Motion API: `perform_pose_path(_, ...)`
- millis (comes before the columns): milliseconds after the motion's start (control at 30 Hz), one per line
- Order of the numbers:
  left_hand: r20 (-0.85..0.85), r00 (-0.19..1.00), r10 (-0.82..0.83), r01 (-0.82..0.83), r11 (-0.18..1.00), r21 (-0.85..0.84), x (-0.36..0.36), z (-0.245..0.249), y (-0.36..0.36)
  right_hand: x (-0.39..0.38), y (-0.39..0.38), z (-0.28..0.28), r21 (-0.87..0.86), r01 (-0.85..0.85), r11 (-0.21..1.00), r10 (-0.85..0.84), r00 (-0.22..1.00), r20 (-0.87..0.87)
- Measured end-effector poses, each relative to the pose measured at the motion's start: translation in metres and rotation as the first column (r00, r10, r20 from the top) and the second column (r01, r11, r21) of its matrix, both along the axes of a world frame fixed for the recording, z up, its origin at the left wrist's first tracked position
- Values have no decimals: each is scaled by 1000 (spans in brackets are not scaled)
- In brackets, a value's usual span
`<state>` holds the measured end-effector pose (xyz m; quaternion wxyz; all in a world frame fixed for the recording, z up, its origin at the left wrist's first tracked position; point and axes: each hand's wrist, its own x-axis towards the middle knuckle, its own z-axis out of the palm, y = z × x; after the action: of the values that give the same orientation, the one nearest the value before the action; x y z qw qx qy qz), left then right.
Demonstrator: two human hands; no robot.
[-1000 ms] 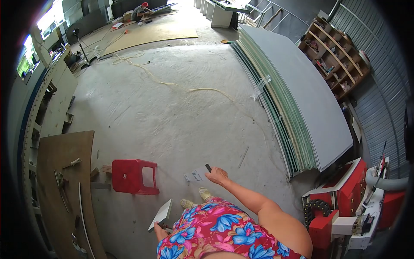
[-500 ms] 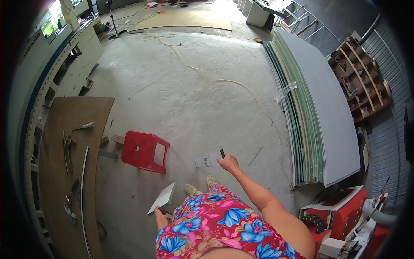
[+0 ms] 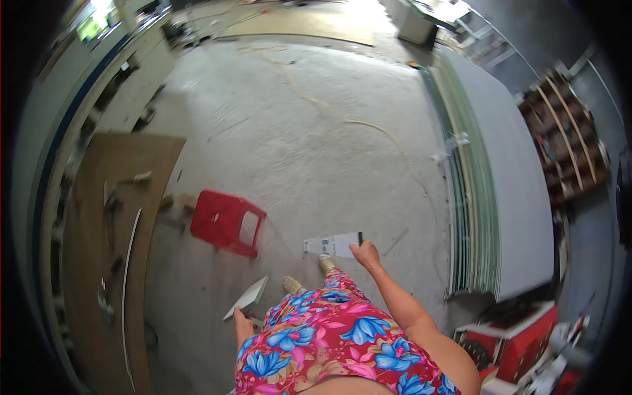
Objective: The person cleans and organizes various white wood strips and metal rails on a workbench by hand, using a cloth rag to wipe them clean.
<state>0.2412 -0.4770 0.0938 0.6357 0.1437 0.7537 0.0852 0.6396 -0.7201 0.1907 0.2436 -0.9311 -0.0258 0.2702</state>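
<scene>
My left hand (image 3: pixel 243 322) is wrapped round the lower edge of a small white rectangular panel (image 3: pixel 249 296), low in front of me. My right hand (image 3: pixel 365 253) is closed on a thin white sheet (image 3: pixel 341 245) near its dark end strip. Printed marks show on the sheet, which stretches leftward from the hand above my shoe (image 3: pixel 327 263). To the left, a red plastic stool (image 3: pixel 224 217) is on the concrete floor, touched by neither hand.
A brown board (image 3: pixel 131 171) with tools lies at the left. Tall stacked panels (image 3: pixel 507 191) line the right, with a red machine (image 3: pixel 526 342) below them. A yellow hose (image 3: pixel 368 125) crosses the floor. Wooden shelving (image 3: pixel 566 138) stands at far right.
My right hand has moved right and slightly down, and the sheet shows more of its surface. The surroundings have shifted right in view. My left hand still holds the panel.
</scene>
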Motion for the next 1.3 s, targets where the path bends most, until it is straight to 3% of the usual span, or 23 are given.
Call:
perform_pose_path(67, -16, 998, 67, -66, 998, 12, -4, -11, -6, 6, -1, -8, -19, -42, 999, 43, 998, 47)
perform_pose_path(100, -114, 978, 175, -183, 981, -66, -3, -27, -2, 10, -1, -13, -30, -72, 997, 73, 996, 53)
perform_pose_path(200, -44, 925, 378, -377, 926, 30, -4, -28, -10, 24, 14, -16, -50, -187, 981, 189, 982, 28)
perform_pose_path(400, -97, 832, 547, -534, 836, 130, 15, 6, -17, 62, 64, -24, 77, -428, 901, 430, 903, -11)
perform_pose_path(533, -147, 773, 617, -611, 787, 89, 15, 13, -26, 83, 110, -12, 3, -572, 820, 565, 809, -160)
perform_pose_path(633, -159, 756, 636, -633, 771, 70, 19, 30, -38, 102, 129, -20, 11, -630, 777, 624, 768, -143)
perform_pose_path(733, -159, 689, 707, -697, 707, 120, 23, 42, -53, 116, 138, -32, 89, -690, 718, 693, 721, 0)
perform_pose_path(833, -193, 597, 779, -772, 623, 127, 22, 52, -69, 125, 145, -46, 103, -705, 701, 712, 701, -46)
perform_pose_path(967, -221, 541, 811, -815, 571, 98, 20, 63, -99, 134, 150, -45, 139, -792, 594, 800, 600, 0)
perform_pose_path(1200, -208, 380, 902, -914, 401, 69, -17, 39, -148, 99, 188, -2, 119, -864, 489, 872, 483, -72)
perform_pose_path(1300, -232, 318, 919, -936, 343, 74, -22, 20, -158, 99, 211, 19, 227, -859, 458, 889, 450, -87)
